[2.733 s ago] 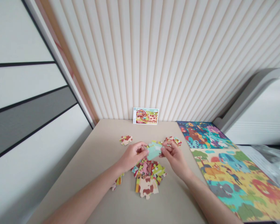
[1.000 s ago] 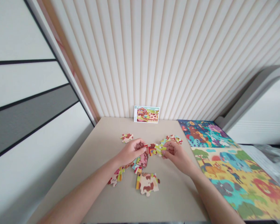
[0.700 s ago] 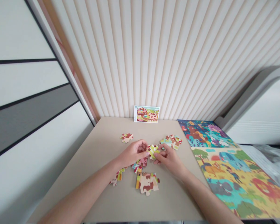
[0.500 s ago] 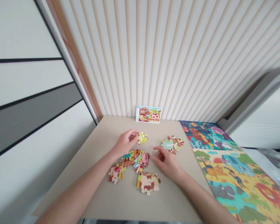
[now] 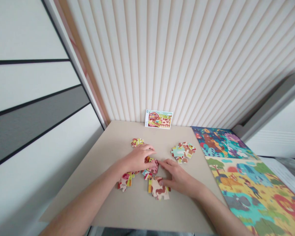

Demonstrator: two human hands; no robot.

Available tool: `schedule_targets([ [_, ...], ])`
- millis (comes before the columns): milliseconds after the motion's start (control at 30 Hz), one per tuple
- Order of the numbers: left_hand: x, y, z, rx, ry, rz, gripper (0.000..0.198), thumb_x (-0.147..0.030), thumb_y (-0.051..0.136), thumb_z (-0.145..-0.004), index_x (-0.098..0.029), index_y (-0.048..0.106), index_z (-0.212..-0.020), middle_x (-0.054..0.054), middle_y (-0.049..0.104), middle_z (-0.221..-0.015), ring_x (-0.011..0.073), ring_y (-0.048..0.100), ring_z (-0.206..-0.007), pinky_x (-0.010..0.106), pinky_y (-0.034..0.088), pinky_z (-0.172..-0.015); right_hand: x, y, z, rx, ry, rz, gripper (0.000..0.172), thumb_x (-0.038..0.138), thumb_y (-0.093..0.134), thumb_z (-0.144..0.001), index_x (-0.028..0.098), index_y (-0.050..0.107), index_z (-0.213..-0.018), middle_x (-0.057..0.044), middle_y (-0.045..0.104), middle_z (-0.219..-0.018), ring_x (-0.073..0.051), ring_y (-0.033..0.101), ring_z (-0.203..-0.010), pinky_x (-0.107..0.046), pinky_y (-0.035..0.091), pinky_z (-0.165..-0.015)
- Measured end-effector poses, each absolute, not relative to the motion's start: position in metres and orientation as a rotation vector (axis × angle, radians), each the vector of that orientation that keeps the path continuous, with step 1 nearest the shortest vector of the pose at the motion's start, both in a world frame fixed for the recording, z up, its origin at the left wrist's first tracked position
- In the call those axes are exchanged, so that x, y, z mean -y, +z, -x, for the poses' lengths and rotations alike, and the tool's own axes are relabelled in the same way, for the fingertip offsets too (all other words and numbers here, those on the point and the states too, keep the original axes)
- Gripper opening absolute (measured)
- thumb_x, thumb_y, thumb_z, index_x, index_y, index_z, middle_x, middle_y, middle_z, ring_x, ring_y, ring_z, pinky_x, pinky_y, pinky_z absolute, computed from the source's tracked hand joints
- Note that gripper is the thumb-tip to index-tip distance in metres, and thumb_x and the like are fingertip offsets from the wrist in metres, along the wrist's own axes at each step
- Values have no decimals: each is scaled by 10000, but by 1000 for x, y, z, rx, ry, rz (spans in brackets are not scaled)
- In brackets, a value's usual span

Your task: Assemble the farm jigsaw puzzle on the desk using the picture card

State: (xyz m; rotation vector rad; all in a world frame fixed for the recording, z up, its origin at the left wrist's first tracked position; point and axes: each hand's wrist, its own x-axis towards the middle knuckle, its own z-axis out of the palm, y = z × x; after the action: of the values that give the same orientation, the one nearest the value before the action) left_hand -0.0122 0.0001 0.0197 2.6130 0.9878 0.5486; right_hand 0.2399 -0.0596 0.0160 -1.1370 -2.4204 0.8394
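Note:
My left hand lies fingers down on a heap of loose farm puzzle pieces in the middle of the beige table. My right hand rests flat beside it, fingers stretched toward the same heap and its thumb on a joined brown-and-cream cow section. Neither hand has lifted a piece. A small stack of pieces sits just beyond my left hand. Another stack lies further right. A single pink piece lies under my left forearm.
A small picture card of the farm scene leans against the ribbed wall at the table's back edge. A large finished colourful animal puzzle covers the surface to the right. Panelled wall runs along the left.
My left hand carried a yellow-green piece to the far left stack, let it go and came back to the heap. My right hand moved down onto the table beside the cow section.

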Motion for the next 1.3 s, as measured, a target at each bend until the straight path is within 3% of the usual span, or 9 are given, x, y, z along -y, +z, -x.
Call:
schedule_targets([
  [133, 3, 17, 7, -964, 474, -2540, 274, -345, 750, -801, -233, 722, -1050, 60, 641, -1179, 249, 583, -1118, 361, 410, -1021, 55, 15, -248, 2397, 900, 1207, 247, 282, 632, -915, 225, 686, -1149, -31, 632, -889, -178, 584, -805, -274, 443, -727],
  [233, 0, 18, 8, -971, 525, -2446, 254, -290, 753, -781, -215, 706, -1019, 52, 652, -1099, 230, 597, -1050, 331, 431, -964, 54, 17, -251, 2379, 933, 1229, 156, 269, 596, -934, 215, 707, -1029, -15, 634, -837, -154, 580, -744, -258, 420, -682],
  [367, -1, 21, 8, -1044, 605, -2261, 208, -286, 702, -806, -214, 672, -998, 23, 673, -996, 209, 620, -951, 297, 453, -859, 54, 22, -252, 2424, 951, 1100, 224, 310, 750, -810, 231, 720, -1018, -34, 653, -976, -180, 594, -872, -267, 431, -754],
  [467, -2, 20, 10, -1099, 621, -2093, 212, -343, 672, -835, -222, 653, -1009, -2, 692, -925, 191, 638, -852, 272, 456, -755, 55, 18, -253, 2330, 1070, 1165, 263, 284, 797, -741, 217, 681, -968, -16, 657, -935, -168, 585, -820, -256, 429, -704],
  [600, -5, 15, 12, -1091, 665, -1933, 253, -432, 649, -856, -201, 631, -959, 0, 687, -833, 184, 644, -763, 255, 450, -664, 56, 13, -257, 2066, 1447, 1212, 218, 327, 722, -825, 209, 582, -943, 13, 663, -790, -150, 593, -693, -244, 418, -606],
  [733, -8, 13, 13, -1062, 725, -1797, 314, -484, 647, -858, -196, 594, -972, -8, 668, -766, 173, 632, -669, 242, 427, -580, 53, 25, -265, 1982, 1408, 1177, 220, 408, 653, -898, 199, 585, -905, 10, 643, -764, -142, 560, -692, -251, 402, -618],
  [1000, -7, 21, 7, -950, 905, -1474, 387, -495, 668, -857, -199, 516, -1054, 20, 679, -860, 160, 667, -676, 259, 497, -616, 50, 26, -264, 1905, 1417, 1231, 314, 481, 668, -881, 191, 634, -1000, -9, 669, -797, -150, 589, -700, -246, 411, -599],
  [1167, 4, 20, -6, -840, 867, -1396, 389, -407, 728, -826, -206, 500, -1070, 20, 688, -899, 155, 674, -699, 274, 524, -652, 49, 22, -256, 2011, 1033, 1297, 418, 504, 576, -937, 208, 651, -1222, -43, 700, -905, -147, 565, -692, -263, 427, -613],
  [1300, 17, 14, -21, -818, 815, -1469, 390, -345, 743, -812, -210, 516, -1099, 29, 686, -975, 179, 691, -822, 281, 533, -712, 48, 19, -249, 2022, 982, 1195, 378, 514, 528, -966, 193, 692, -1080, -42, 679, -894, -147, 555, -718, -255, 414, -630],
])
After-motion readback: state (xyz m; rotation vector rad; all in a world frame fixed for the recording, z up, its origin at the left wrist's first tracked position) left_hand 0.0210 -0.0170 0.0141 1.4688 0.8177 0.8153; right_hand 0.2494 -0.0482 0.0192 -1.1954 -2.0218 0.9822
